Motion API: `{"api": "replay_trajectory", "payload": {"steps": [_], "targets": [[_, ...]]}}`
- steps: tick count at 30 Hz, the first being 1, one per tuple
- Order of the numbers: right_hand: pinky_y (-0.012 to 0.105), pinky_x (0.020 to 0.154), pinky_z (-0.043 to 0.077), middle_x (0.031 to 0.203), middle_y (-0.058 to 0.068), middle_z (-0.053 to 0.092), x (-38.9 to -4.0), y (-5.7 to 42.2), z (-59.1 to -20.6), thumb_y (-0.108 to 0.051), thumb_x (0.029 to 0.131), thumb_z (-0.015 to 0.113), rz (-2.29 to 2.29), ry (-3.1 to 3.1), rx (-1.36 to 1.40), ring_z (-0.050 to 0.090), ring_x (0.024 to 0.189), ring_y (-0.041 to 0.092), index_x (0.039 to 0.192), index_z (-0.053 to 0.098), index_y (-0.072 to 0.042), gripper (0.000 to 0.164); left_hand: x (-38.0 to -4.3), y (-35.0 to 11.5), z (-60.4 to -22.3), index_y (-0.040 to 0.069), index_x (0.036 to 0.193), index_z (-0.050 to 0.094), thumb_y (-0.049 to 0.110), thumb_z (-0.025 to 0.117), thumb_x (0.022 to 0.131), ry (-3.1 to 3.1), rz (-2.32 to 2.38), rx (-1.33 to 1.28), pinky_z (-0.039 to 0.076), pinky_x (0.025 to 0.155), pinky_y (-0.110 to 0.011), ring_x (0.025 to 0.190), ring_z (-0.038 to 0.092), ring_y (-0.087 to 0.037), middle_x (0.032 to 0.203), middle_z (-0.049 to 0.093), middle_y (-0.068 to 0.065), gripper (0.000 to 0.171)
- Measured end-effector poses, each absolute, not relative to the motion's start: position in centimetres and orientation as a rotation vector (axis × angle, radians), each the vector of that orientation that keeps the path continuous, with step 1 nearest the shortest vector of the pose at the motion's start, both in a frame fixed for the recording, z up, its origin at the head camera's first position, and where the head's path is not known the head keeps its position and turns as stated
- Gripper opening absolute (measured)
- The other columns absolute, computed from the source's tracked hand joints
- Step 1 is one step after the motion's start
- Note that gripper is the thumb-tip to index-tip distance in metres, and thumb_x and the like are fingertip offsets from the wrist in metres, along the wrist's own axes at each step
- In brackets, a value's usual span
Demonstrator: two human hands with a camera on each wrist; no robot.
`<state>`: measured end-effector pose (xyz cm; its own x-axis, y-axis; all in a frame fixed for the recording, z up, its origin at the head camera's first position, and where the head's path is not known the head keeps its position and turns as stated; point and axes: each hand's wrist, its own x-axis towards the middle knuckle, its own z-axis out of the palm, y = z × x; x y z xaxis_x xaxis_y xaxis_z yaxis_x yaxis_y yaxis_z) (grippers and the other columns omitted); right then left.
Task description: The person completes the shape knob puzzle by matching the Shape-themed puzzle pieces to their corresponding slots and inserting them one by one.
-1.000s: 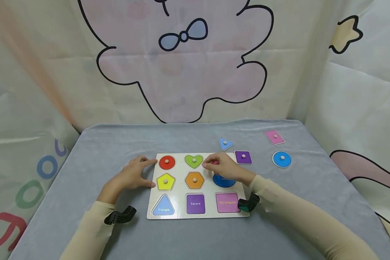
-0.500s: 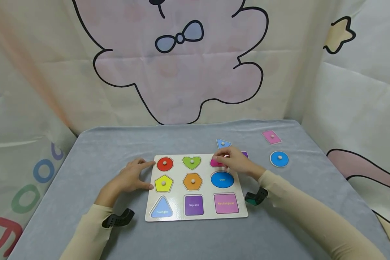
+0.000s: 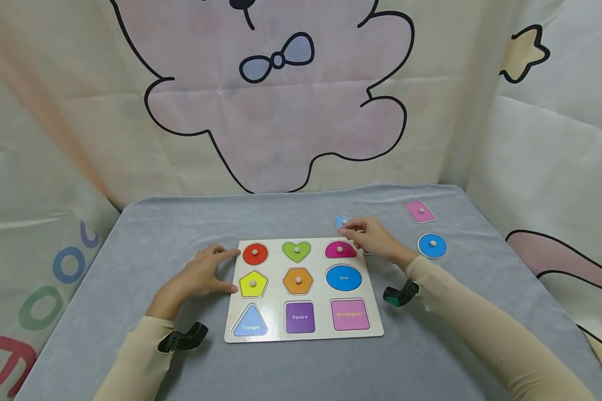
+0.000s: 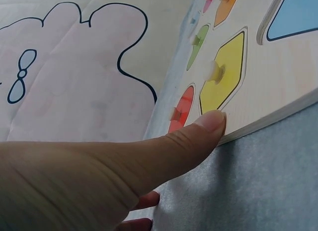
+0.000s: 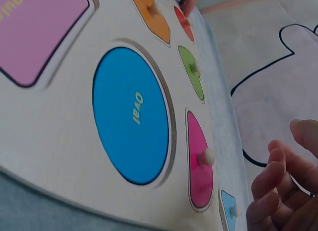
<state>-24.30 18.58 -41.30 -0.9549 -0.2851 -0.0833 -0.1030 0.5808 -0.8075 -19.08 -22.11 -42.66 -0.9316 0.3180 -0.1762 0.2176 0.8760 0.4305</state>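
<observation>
A white wooden peg puzzle board [image 3: 276, 328] lies on the cloth. My left hand [image 3: 204, 273] rests at its left edge, thumb beside the yellow pentagon [image 4: 226, 72] and index finger near the red circle [image 3: 255, 253]. A magenta half circle with a peg [image 3: 339, 250] sits in the top right recess. My right hand [image 3: 373, 239] hovers past the board's far right corner, fingers loosely bent and holding nothing, thumb apart from the fingers in the right wrist view. Just beyond its fingertips lies a light blue triangle piece [image 3: 340, 220]. The purple square piece is mostly hidden behind this hand.
A green heart [image 3: 296, 252] and an orange hexagon [image 3: 298, 281] sit in the board. Its bare recesses are a blue oval [image 3: 344, 278], triangle [image 3: 251, 321], square [image 3: 300, 317] and rectangle [image 3: 349, 314]. Right of it lie a pink piece [image 3: 420, 212] and a blue oval piece [image 3: 432, 245].
My right hand has let go of the magenta half circle, now seated in the board, and moved up and right toward the blue triangle. My left hand keeps its place on the board.
</observation>
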Motion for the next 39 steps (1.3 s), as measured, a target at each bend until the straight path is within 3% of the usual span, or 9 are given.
{"api": "replay_trajectory", "payload": {"steps": [7, 21, 28, 39], "targets": [[0.022, 0.059, 0.046, 0.093, 0.022, 0.060, -25.1, 19.6, -41.3, -0.024, 0.102, 0.061, -1.352, 2.623, -0.316, 0.051, 0.065, 0.013, 0.122, 0.067, 0.005, 0.036, -19.2, -22.3, -42.9, 0.019, 0.150, 0.050, 0.038, 0.088, 0.075, 2.810, 0.603, 0.421, 0.041, 0.103, -0.069, 0.130, 0.043, -0.044, 0.144, 0.047, -0.022, 0.086], [0.026, 0.063, 0.051, 0.104, 0.020, 0.062, -24.6, 22.8, -40.6, -0.027, 0.103, 0.059, -1.343, 2.642, -0.269, 0.059, 0.069, 0.019, 0.124, 0.065, 0.005, 0.038, -19.1, -22.3, -43.0, 0.020, 0.149, 0.051, 0.039, 0.089, 0.074, 2.807, 0.608, 0.404, 0.042, 0.103, -0.067, 0.130, 0.043, -0.043, 0.144, 0.047, -0.021, 0.085], [0.024, 0.056, 0.044, 0.094, 0.017, 0.059, -24.4, 24.4, -40.3, -0.028, 0.104, 0.059, -1.327, 2.653, -0.265, 0.051, 0.065, 0.012, 0.123, 0.066, 0.003, 0.037, -19.0, -22.3, -43.0, 0.019, 0.148, 0.052, 0.039, 0.089, 0.074, 2.822, 0.604, 0.422, 0.041, 0.103, -0.069, 0.131, 0.044, -0.044, 0.144, 0.048, -0.021, 0.085], [0.025, 0.054, 0.041, 0.090, 0.010, 0.058, -23.7, 25.1, -39.7, -0.025, 0.103, 0.059, -1.290, 2.709, -0.315, 0.051, 0.063, 0.012, 0.121, 0.067, 0.003, 0.035, -19.0, -22.3, -43.0, 0.019, 0.148, 0.052, 0.039, 0.089, 0.074, 2.825, 0.612, 0.438, 0.042, 0.102, -0.068, 0.129, 0.045, -0.043, 0.143, 0.049, -0.020, 0.085]]}}
